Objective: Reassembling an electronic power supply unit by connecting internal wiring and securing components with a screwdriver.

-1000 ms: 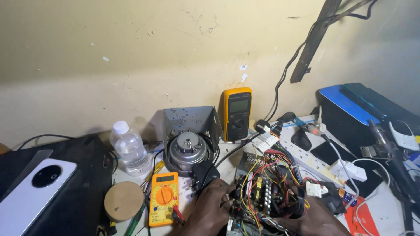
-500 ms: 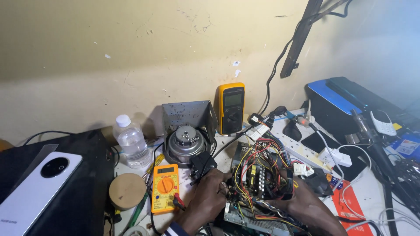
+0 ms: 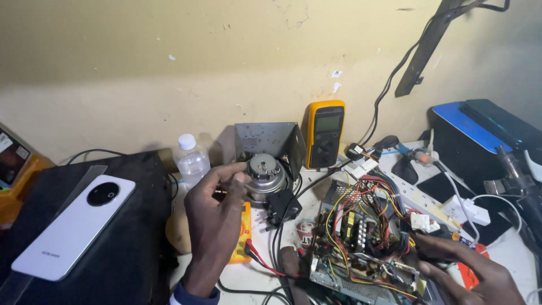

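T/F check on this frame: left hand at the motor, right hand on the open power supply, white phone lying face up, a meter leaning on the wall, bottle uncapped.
1. The left hand has its fingers at the round metal motor. True.
2. The right hand rests on the open power supply. True.
3. The white phone lies screen up. False: its camera side faces up.
4. A yellow multimeter leans upright against the wall. True.
5. The plastic bottle has no cap. False: a white cap is on.
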